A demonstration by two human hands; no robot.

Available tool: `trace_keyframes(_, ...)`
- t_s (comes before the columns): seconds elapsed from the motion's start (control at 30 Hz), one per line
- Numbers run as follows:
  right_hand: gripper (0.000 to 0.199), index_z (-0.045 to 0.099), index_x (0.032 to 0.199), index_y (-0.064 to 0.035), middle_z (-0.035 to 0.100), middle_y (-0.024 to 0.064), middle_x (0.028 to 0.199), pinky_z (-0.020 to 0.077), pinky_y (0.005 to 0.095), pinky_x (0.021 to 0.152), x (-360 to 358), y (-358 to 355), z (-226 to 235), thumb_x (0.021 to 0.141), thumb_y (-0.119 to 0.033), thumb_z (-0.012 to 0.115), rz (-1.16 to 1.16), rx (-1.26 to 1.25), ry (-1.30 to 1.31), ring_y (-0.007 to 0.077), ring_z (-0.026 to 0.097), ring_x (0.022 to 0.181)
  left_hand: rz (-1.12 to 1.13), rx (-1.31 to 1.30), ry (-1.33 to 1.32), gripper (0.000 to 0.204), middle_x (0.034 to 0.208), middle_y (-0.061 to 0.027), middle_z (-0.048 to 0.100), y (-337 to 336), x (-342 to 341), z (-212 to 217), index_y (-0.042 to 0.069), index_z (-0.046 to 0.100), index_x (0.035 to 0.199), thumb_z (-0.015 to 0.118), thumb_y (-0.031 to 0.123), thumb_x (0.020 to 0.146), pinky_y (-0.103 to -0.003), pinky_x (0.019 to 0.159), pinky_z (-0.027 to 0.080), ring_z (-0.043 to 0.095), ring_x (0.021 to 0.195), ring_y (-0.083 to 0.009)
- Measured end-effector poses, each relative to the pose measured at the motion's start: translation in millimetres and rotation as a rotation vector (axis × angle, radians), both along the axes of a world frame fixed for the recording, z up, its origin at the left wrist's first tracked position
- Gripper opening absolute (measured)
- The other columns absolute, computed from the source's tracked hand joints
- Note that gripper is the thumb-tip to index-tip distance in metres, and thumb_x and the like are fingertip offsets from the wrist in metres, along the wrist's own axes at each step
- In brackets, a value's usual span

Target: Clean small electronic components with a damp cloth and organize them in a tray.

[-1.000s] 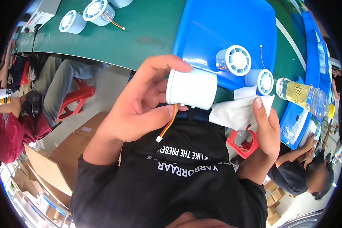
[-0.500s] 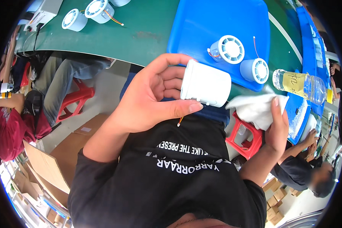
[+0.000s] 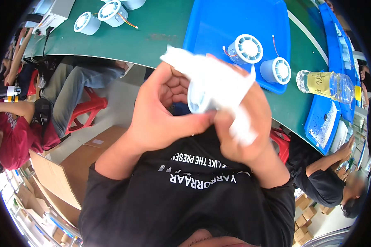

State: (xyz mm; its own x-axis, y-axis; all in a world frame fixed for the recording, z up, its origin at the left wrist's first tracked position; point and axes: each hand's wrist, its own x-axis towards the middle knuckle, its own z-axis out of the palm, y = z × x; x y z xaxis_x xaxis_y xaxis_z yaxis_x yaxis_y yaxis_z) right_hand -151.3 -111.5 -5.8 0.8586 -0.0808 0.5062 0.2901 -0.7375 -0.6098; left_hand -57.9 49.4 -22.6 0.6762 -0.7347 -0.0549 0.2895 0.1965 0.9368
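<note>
My left hand (image 3: 150, 113) is closed round a pale cylindrical housing (image 3: 197, 99), gripping it between thumb and fingers. Over that housing lies a white cloth (image 3: 222, 80), which hides most of it. My right hand (image 3: 251, 131), slightly blurred, is wrapped round the cloth and presses it against the housing's side. Two similar pale units with round slotted fronts, a nearer one (image 3: 276, 71) and another (image 3: 246, 49), rest in the blue tray (image 3: 210, 24) just beyond my hands. Thin wires with small connectors come out of them.
More slotted units (image 3: 87, 23) stand at the far left of the green table (image 3: 152, 45), near a grey box-shaped device (image 3: 55, 12). A clear bottle (image 3: 327, 85) with a yellow label lies right of the tray, by a smaller blue tray (image 3: 323, 123). Other people sit on both sides.
My right hand has moved left with the cloth and laid it over the housing. The housing, still in my left hand, has turned and is now mostly covered.
</note>
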Motion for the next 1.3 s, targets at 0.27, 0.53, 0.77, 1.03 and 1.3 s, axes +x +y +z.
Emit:
trace_keyframes(0.27, 0.04, 0.069, 0.118, -0.002, 0.066, 0.0214, 0.12, 0.0526, 0.0462, 0.094, -12, -3, 9, 0.08, -0.014, 0.075, 0.043, -0.081, 0.038, 0.0389, 0.066, 0.109, 0.031, -0.005, 0.052, 0.057, 0.108, -0.0102, 0.069, 2, 1, 11, -0.001, 0.054, 0.119, 0.085, -0.004, 0.072, -0.029, 0.089, 0.054, 0.068, 0.099, -0.0144)
trace_keyframes(0.53, 0.037, 0.067, 0.109, 0.0044, 0.073, 0.016, 0.092, 0.0545, 0.0356, 0.07, -1, -20, -8, 0.108, -0.024, 0.044, -0.077, 0.676, 0.179, 0.0294, 0.073, 0.082, -0.158, 0.102, -0.406, 0.074, 0.121, -0.0116, 0.064, -16, 3, -8, 0.002, 0.044, 0.143, 0.082, 0.001, 0.08, -0.034, 0.093, 0.055, 0.064, 0.113, -0.0194)
trace_keyframes(0.77, 0.04, 0.063, 0.122, -0.0007, 0.064, 0.0167, 0.117, 0.0514, 0.0413, 0.088, 0, -13, -4, 0.086, -0.018, 0.066, -0.159, -0.094, 0.137, 0.0316, 0.064, 0.108, -0.072, 0.133, 0.132, 0.065, 0.111, -0.0101, 0.067, -24, 10, -10, -0.002, 0.046, 0.135, 0.08, -0.001, 0.08, -0.028, 0.088, 0.053, 0.066, 0.103, -0.0151)
trace_keyframes(1.03, 0.027, 0.06, 0.12, -0.0026, 0.068, 0.0209, 0.089, 0.0539, 0.0481, 0.066, 2, -41, -14, 0.105, -0.02, 0.046, 0.03, 0.072, 0.249, 0.0392, 0.067, 0.078, -0.106, 0.186, -0.413, 0.073, 0.128, -0.013, 0.058, -18, 3, -15, -0.001, 0.047, 0.138, 0.082, -0.004, 0.073, -0.034, 0.096, 0.052, 0.062, 0.114, -0.0221)
trace_keyframes(1.3, 0.04, 0.061, 0.113, 0.0065, 0.063, 0.0207, 0.109, 0.0514, 0.0425, 0.088, -1, -17, 5, 0.085, -0.022, 0.066, -0.186, -0.173, -0.071, 0.0352, 0.063, 0.1, -0.038, 0.14, -0.133, 0.071, 0.128, -0.0139, 0.057, -28, 11, -8, -0.003, 0.038, 0.139, 0.076, 0.002, 0.08, -0.032, 0.103, 0.045, 0.059, 0.119, -0.0205)
